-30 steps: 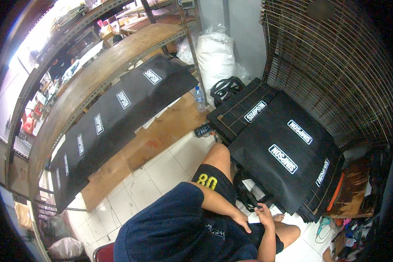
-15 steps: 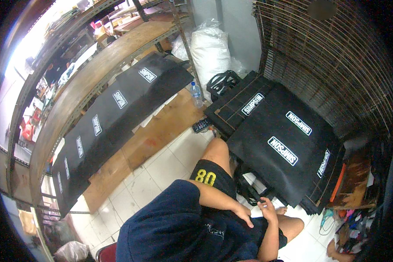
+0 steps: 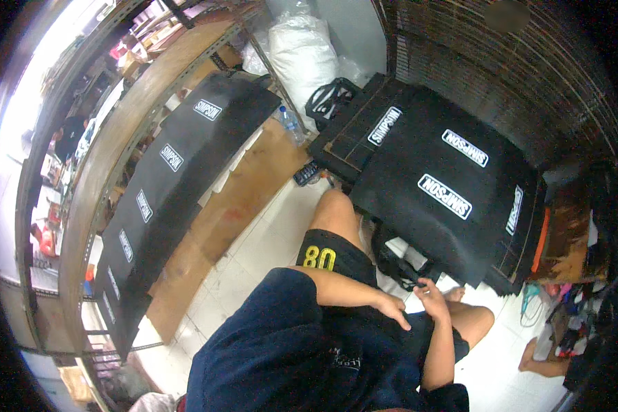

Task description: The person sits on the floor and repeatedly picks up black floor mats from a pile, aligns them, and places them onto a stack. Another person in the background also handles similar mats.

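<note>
My left hand (image 3: 393, 309) rests over my lap, fingers loosely stretched, with nothing visible in it. Close to its right, my right hand (image 3: 431, 299) is raised with its fingers bent together. Its fingertips are at the end of a dark strap-like piece (image 3: 406, 280); whether they pinch it or something small is too fine to see. Just beyond my hands stands a stack of black sheets (image 3: 419, 161) with white-framed printed labels, lying on wire racks. More black labelled sheets (image 3: 178, 172) hang in a row along the shelf on my left.
A metal-framed shelf (image 3: 120, 130) runs along the left, with brown board (image 3: 216, 226) below the sheets. A water bottle (image 3: 290, 122), a dark handset (image 3: 306, 174), a black basket (image 3: 331, 101) and a white sack (image 3: 301, 55) are ahead. Wire racks (image 3: 487, 62) stand far right; another person's foot (image 3: 542, 362) shows lower right.
The view has shifted, so the stack and shelf appear higher and further left. Both hands remain close together above my lap, with the right fingers still bent by the dark strap.
</note>
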`<state>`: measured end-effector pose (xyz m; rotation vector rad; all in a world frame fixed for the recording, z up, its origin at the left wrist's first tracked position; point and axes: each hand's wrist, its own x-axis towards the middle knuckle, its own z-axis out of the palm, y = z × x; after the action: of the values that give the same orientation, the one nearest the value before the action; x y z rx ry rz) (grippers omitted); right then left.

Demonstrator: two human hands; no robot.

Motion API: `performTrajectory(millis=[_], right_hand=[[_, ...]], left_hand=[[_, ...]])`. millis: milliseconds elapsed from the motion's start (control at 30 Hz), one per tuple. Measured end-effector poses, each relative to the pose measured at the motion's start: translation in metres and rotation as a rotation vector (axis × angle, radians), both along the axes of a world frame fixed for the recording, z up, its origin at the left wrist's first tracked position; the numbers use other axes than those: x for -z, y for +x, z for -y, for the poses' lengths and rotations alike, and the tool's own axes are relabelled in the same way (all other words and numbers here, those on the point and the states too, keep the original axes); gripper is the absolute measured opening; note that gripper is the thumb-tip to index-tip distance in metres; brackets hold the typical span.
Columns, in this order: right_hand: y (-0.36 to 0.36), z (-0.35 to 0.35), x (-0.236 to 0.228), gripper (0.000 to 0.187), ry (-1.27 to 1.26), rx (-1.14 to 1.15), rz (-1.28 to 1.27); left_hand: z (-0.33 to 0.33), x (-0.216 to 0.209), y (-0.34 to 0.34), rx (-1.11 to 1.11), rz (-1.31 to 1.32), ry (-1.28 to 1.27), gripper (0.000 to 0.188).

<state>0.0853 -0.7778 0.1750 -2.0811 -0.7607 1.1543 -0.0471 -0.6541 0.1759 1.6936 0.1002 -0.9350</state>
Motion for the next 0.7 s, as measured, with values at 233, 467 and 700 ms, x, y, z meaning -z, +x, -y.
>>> performTrajectory(millis=[233,467,700], right_hand=[[-0.003,-0.001,0.001,0.045,0.032,0.002,0.007],[-0.005,-0.003,0.010,0.046,0.128,0.037,-0.056],[0.005,0.003,0.036,0.058,0.133,-0.101,0.097]], left_hand=[[-0.007,-0.024,-0.003,0.016,-0.037,0.053,0.088],[-0.013,-0.017,-0.001,0.082,-0.014,0.103,0.100],[-0.008,-0.009,0.009,0.128,0.083,0.149,0.099]])
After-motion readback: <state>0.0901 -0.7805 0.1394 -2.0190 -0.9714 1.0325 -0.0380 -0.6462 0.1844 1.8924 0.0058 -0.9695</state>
